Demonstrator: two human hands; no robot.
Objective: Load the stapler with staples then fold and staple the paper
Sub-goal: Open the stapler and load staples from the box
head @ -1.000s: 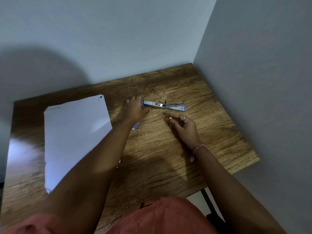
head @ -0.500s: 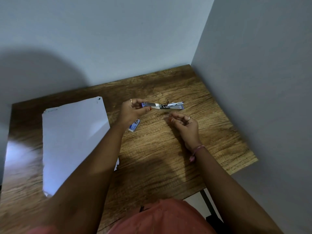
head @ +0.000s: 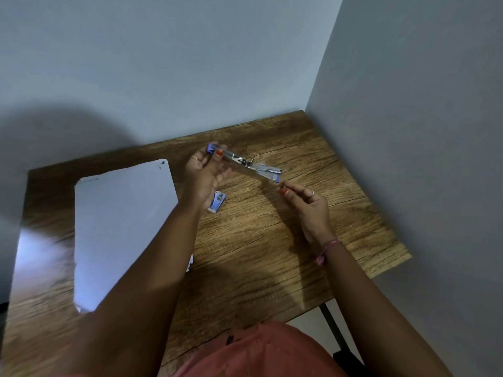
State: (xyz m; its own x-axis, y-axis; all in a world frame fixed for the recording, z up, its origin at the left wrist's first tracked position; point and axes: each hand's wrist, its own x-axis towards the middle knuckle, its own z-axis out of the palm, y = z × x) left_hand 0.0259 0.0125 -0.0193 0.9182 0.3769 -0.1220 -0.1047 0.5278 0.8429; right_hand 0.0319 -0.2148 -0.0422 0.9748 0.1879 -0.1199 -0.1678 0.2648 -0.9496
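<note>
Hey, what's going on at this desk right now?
A person is loading a stapler. The left hand holds the opened stapler by one end above the wooden table, while the right hand pinches something small near its other end; whether that is staples is too small to tell. A small staple box lies below the stapler, and the sheet of paper lies flat and unfolded to the left.

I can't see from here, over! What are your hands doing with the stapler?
Left hand grips opened stapler, lifted off table. Right hand pinched shut near its far end. Staple box, paper untouched. Nothing in the way.
</note>
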